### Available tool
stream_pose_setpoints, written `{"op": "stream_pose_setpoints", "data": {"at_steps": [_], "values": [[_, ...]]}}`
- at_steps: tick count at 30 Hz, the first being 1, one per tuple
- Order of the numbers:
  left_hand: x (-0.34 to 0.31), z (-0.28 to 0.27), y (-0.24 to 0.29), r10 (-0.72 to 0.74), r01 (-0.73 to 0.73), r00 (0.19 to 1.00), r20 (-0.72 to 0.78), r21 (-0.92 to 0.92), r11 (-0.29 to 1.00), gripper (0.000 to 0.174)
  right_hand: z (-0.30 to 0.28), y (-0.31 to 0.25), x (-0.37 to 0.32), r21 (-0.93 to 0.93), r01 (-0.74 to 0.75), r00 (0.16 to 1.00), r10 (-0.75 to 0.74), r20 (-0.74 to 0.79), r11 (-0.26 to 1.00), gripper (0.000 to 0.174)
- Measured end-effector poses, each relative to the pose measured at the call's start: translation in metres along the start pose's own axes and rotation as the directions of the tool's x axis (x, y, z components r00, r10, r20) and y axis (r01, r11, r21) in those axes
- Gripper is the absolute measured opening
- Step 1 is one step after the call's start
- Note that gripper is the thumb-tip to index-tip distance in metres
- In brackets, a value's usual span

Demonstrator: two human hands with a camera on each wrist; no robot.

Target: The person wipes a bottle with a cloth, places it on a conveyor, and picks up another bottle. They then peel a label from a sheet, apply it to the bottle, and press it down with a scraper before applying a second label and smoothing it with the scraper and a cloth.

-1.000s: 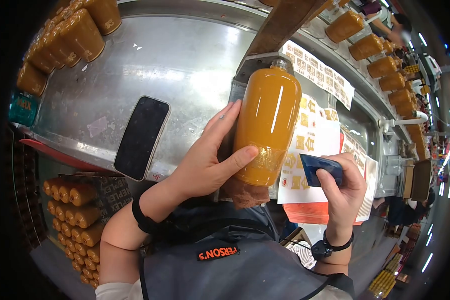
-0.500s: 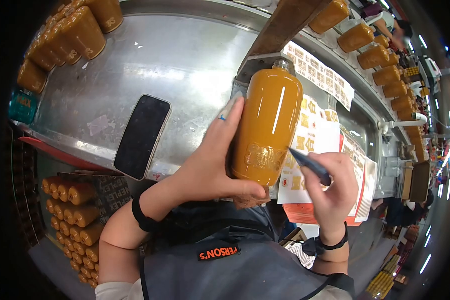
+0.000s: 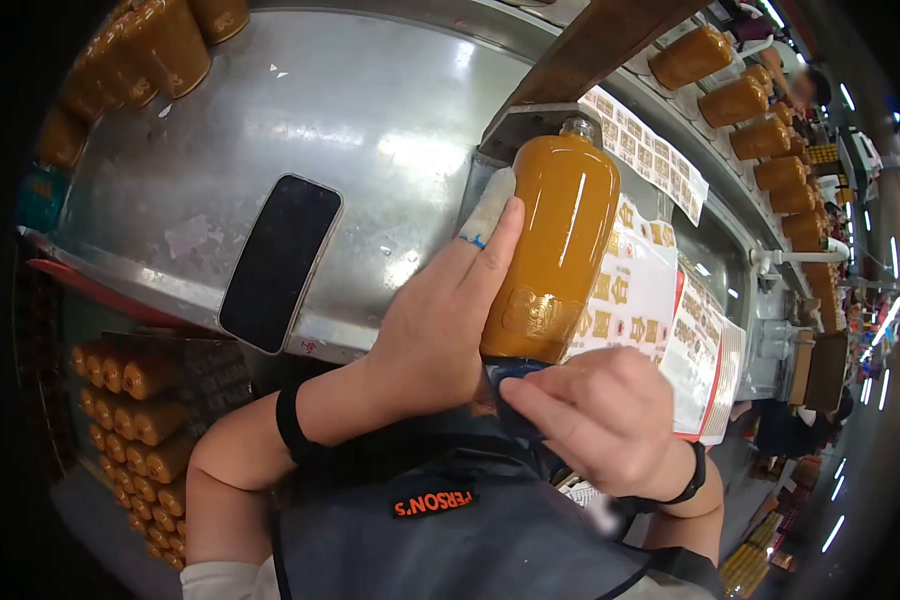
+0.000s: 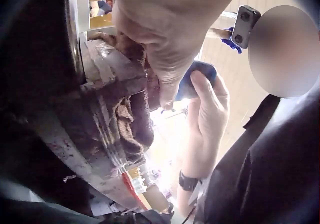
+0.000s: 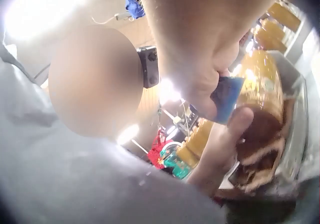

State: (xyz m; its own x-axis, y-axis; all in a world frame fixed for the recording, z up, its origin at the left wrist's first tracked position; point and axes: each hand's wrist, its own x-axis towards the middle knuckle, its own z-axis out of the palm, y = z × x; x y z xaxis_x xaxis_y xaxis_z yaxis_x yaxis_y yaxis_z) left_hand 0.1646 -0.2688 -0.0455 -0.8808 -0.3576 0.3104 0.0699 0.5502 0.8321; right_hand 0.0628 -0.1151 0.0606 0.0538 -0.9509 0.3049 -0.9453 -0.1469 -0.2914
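An amber-coloured bottle (image 3: pixel 562 235) lies with its neck toward a metal bracket (image 3: pixel 530 125) and its base toward the person. My left hand (image 3: pixel 435 325) holds it, fingers stretched along its left side and thumb at the base. One left finger wears a pale cover with a blue band. A gold emblem (image 3: pixel 538 312) shows near the base. My right hand (image 3: pixel 610 415) pinches a flat dark-blue scraper (image 3: pixel 510 370), its edge at the bottle's base end. Brown cloth (image 5: pixel 260 166) lies beneath the bottle in the right wrist view.
Sheets of gold decals (image 3: pixel 645 275) lie to the bottle's right. A phone (image 3: pixel 282 262) rests on the metal table (image 3: pixel 390 90) at left. Amber bottles stand at the far left (image 3: pixel 160 50) and along the rack (image 3: pixel 730 100) at right. More amber pieces (image 3: pixel 145 420) are stacked below left.
My right hand has brought the scraper leftward from beside the bottle, over the decal sheets, to its base end. The left fingers stay along the bottle's side; its thumb has shifted down toward the base.
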Motion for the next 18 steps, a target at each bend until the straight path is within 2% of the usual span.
{"op": "stream_pose_setpoints", "data": {"at_steps": [2, 3, 4, 5, 6, 7, 8, 10, 11, 12, 14, 15, 16, 18], "values": [[0.001, -0.002, 0.0, 0.023, -0.023, 0.999, -0.026, 0.005, 1.0, 0.116, -0.013, 0.006, 0.005, -0.047, -0.114, 0.993, 0.114, 0.002, 0.992, 0.043], [0.003, -0.006, 0.003, 0.018, -0.018, 1.0, 0.002, 0.012, 1.0, 0.114, -0.015, 0.007, 0.007, -0.202, -0.132, 0.991, 0.132, -0.015, 0.97, 0.04], [0.003, -0.009, 0.005, 0.014, -0.014, 0.999, 0.029, 0.019, 1.0, 0.111, -0.012, 0.004, 0.007, -0.203, -0.125, 0.992, 0.126, -0.008, 0.971, 0.04], [0.004, -0.007, -0.002, 0.012, -0.012, 1.0, 0.022, 0.018, 1.0, 0.111, -0.007, -0.001, 0.008, -0.167, -0.046, 0.998, 0.054, 0.044, 0.985, 0.037], [0.007, -0.004, -0.012, 0.131, -0.129, 0.991, -0.038, 0.06, 0.99, 0.111, -0.001, -0.004, 0.009, -0.127, 0.032, 0.996, -0.02, 0.092, 0.991, 0.034], [0.008, -0.002, -0.017, 0.249, -0.24, 0.965, -0.087, 0.104, 0.965, 0.111, 0.004, -0.005, 0.011, -0.048, 0.023, 0.996, -0.018, 0.09, 0.999, 0.032], [0.006, -0.001, -0.018, 0.249, -0.24, 0.965, -0.088, 0.1, 0.966, 0.111, 0.0, -0.002, 0.015, -0.049, 0.022, 0.996, -0.017, 0.093, 0.999, 0.032], [0.009, -0.005, -0.011, 0.268, -0.256, 0.957, -0.111, 0.109, 0.961, 0.109, -0.015, 0.018, 0.03, 0.161, -0.312, 0.943, 0.285, 0.171, 0.936, 0.022], [0.008, -0.005, -0.012, 0.265, -0.253, 0.957, -0.115, 0.106, 0.962, 0.109, -0.017, 0.03, 0.033, 0.1, -0.406, 0.913, 0.4, 0.074, 0.908, 0.017], [0.008, -0.006, -0.014, 0.268, -0.258, 0.958, -0.099, 0.103, 0.961, 0.109, -0.024, 0.037, 0.041, 0.089, -0.555, 0.83, 0.558, -0.007, 0.827, 0.022], [0.008, -0.006, -0.016, 0.27, -0.261, 0.959, -0.089, 0.103, 0.96, 0.109, -0.024, 0.047, 0.047, -0.218, -0.458, 0.879, 0.401, -0.259, 0.862, 0.022], [0.007, -0.006, -0.016, 0.269, -0.26, 0.959, -0.094, 0.095, 0.961, 0.108, -0.024, 0.041, 0.043, -0.146, -0.359, 0.932, 0.345, -0.113, 0.922, 0.022], [0.008, -0.006, -0.017, 0.266, -0.258, 0.959, -0.099, 0.086, 0.962, 0.107, -0.02, 0.034, 0.037, 0.069, -0.238, 0.969, 0.231, 0.088, 0.969, 0.023], [0.01, -0.005, -0.019, 0.276, -0.267, 0.954, -0.12, 0.09, 0.96, 0.107, -0.012, 0.029, 0.041, 0.146, -0.293, 0.946, 0.264, 0.187, 0.945, 0.023]]}}
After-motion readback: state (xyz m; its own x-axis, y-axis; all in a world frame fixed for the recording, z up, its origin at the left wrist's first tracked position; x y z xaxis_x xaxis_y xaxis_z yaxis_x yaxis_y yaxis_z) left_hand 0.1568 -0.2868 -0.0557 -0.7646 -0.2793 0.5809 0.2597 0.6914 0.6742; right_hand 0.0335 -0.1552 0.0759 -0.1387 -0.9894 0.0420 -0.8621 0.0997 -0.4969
